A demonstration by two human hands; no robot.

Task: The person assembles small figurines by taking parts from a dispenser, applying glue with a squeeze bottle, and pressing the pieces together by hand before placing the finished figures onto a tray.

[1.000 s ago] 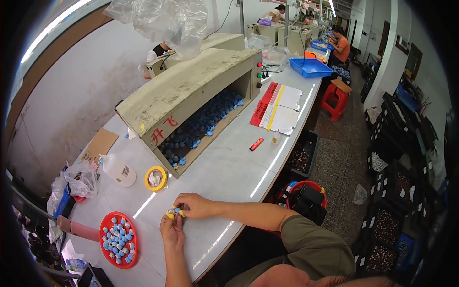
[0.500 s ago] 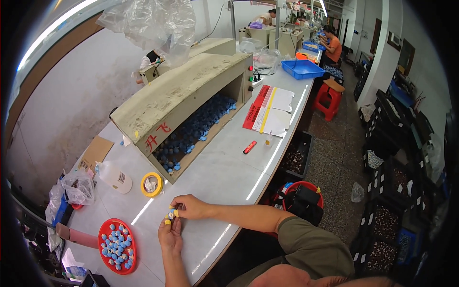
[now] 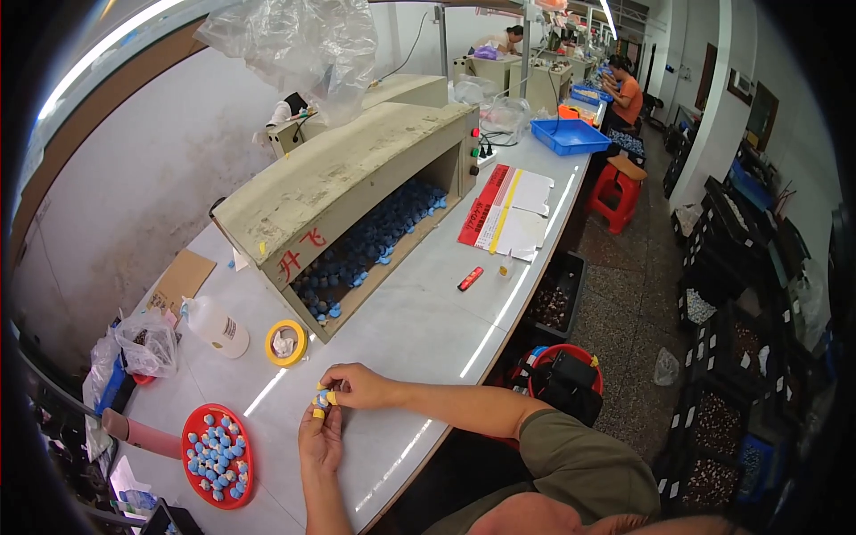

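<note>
A small blue-and-white piece [image 3: 322, 399], too small to make out fully, is held at the fingertips of both my hands above the grey table. My left hand [image 3: 322, 439] grips it from below with bent fingers. From the upper right, my right hand [image 3: 358, 387] pinches the same piece between thumb and fingers. Yellow tape wraps several of my fingertips and hides part of the piece. To the left of my hands, a red round tray [image 3: 191, 423] carries many small blue balls with pale spots [image 3: 214, 455].
A beige box-shaped machine [image 3: 339, 169] with many blue pieces inside stands beyond my hands. Yellow tape roll [image 3: 270, 346], white bottle [image 3: 217, 328] and pink cylinder [image 3: 147, 437] are at left. Farther right lie a red lighter-like object [image 3: 470, 279], cardboard [image 3: 522, 214] and a blue tray [image 3: 571, 138].
The view has shifted slightly. My hands stay together on the small piece, and my left fingers and the piece have turned a little.
</note>
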